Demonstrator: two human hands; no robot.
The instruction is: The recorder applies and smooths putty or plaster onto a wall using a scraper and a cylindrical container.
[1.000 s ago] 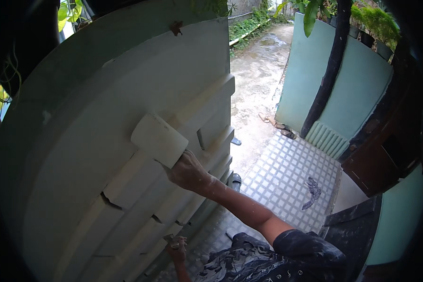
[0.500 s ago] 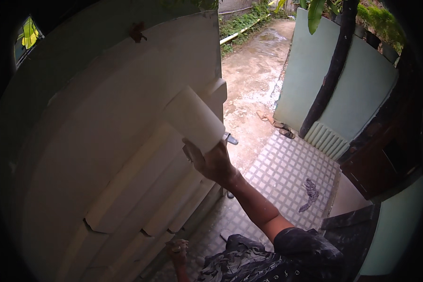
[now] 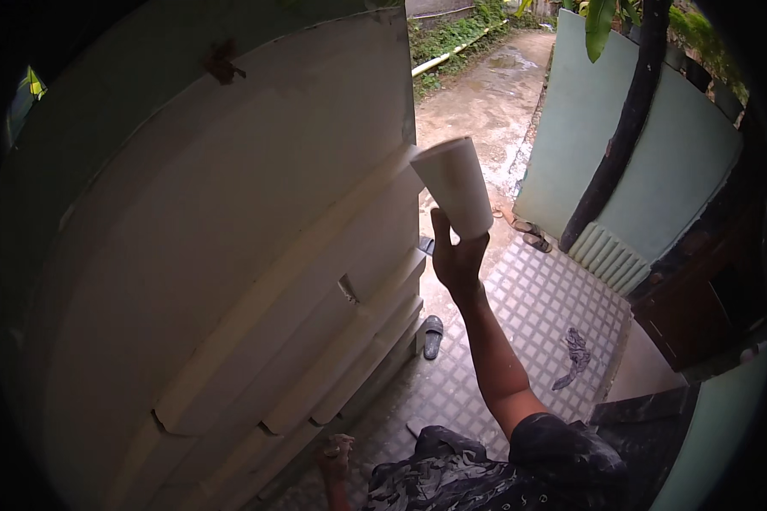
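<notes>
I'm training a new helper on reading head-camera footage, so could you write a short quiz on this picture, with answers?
1. Which hand holds the white curved piece?
A) left
B) right
C) both

2. True or false: the crumpled cloth lies on the checked tile floor.

3. Fill in the colour: the dark post stands in front of a ____ wall.

Key:
1. B: the right hand grips it at its lower end.
2. True.
3. Pale green.
</notes>
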